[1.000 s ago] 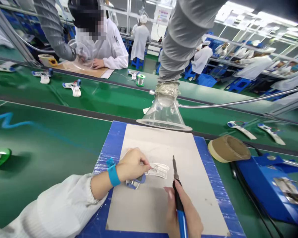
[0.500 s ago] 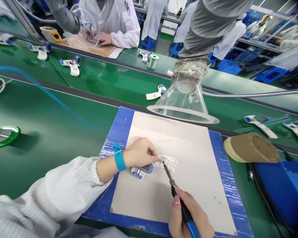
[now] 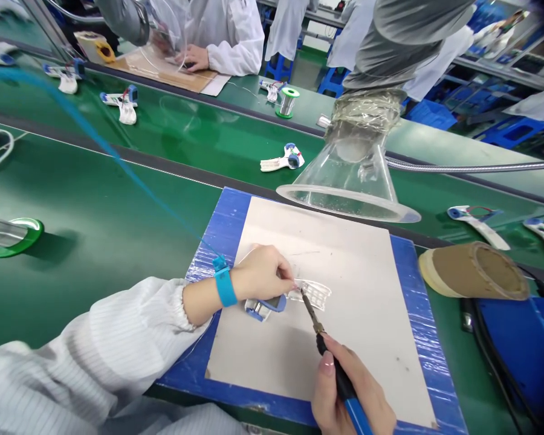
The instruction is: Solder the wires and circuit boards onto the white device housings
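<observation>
The soldering iron [image 3: 343, 380] has moved over since a second ago: its tip, which stood apart from the white housing [image 3: 317, 295] and pointed to twelve o'clock, now reaches its ribbed part and points to eleven. We see the housing lying on the middle of the pale card [image 3: 344, 356], its long axis close to a nine-to-three line. The ribbed handle points to three o'clock, while the blue-edged head sits toward nine, partly under our left hand [image 3: 263, 275]. Our left thumb and forefinger are drawn together at the ribbed part, just beside the iron's tip; what they pinch is too small for us to tell, as is whether the tip touches. Our right hand [image 3: 369, 389] grips the iron like a pen, its blue end toward five o'clock. We wear a blue wrist strap [image 3: 225, 287] on the left.

From the housing, a clear hood [image 3: 344, 178] hangs at one o'clock, a brown roll [image 3: 474, 272] lies at three and a green-rimmed spool [image 3: 13, 235] at nine. Toward eleven, well apart, we see a co-worker's hand [image 3: 197, 58].
</observation>
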Demonstrator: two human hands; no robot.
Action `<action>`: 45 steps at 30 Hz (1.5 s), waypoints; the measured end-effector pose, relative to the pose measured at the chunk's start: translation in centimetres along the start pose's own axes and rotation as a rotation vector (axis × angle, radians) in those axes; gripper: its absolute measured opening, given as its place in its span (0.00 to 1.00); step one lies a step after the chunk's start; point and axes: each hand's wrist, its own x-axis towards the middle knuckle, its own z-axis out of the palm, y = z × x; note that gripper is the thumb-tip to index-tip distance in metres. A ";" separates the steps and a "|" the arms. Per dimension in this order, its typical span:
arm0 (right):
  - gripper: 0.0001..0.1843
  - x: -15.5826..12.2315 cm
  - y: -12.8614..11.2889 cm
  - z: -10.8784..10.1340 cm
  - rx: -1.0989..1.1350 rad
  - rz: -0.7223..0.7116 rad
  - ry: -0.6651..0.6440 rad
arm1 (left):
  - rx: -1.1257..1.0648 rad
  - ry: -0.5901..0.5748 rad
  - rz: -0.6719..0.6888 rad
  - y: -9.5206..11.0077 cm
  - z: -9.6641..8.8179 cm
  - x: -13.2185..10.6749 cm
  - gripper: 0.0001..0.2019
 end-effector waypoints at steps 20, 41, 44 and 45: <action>0.07 0.1 0.0 0.1 -0.014 0.069 0.050 | 0.028 -0.002 0.014 -0.1 0.0 0.2 0.04; 0.12 0.4 0.3 0.0 0.005 0.013 -0.040 | -0.029 0.129 0.028 -0.2 0.9 -0.3 0.05; 0.13 0.4 0.4 0.1 0.007 -0.003 -0.048 | -0.021 0.147 0.046 -0.1 0.9 -0.3 0.06; 0.14 0.4 0.5 0.1 0.011 -0.005 -0.050 | -0.023 0.147 0.046 -0.1 0.9 -0.3 0.06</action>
